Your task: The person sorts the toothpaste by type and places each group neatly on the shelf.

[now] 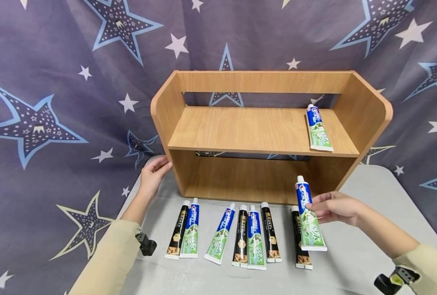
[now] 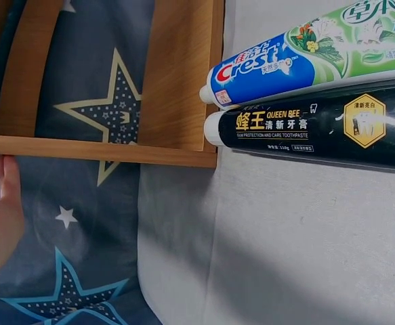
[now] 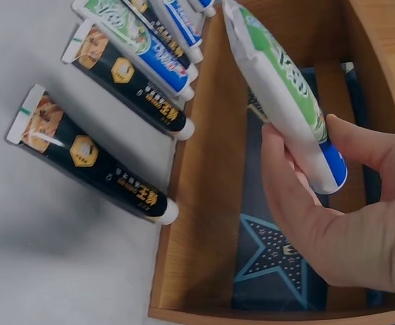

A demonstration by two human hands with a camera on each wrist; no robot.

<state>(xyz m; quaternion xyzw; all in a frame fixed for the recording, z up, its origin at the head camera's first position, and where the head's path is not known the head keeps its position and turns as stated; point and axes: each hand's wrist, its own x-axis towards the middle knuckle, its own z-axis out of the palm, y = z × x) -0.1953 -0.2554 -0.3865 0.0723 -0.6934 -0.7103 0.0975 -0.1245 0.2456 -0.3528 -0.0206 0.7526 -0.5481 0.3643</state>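
Observation:
My right hand pinches a blue, white and green Crest toothpaste tube between thumb and fingers, cap up, in front of the wooden shelf's lower level. In the right wrist view, that tube is seen from its side and white back. Partly behind it in the head view lies a black toothpaste tube. My left hand touches the outside of the left panel of the wooden shelf; its fingers look fairly straight in the left wrist view. Another Crest tube lies on the upper level, at the right.
Several more tubes lie in a row on the grey-white table before the shelf, black Queen Bee tubes among Crest tubes. A star-patterned curtain hangs behind and around the table.

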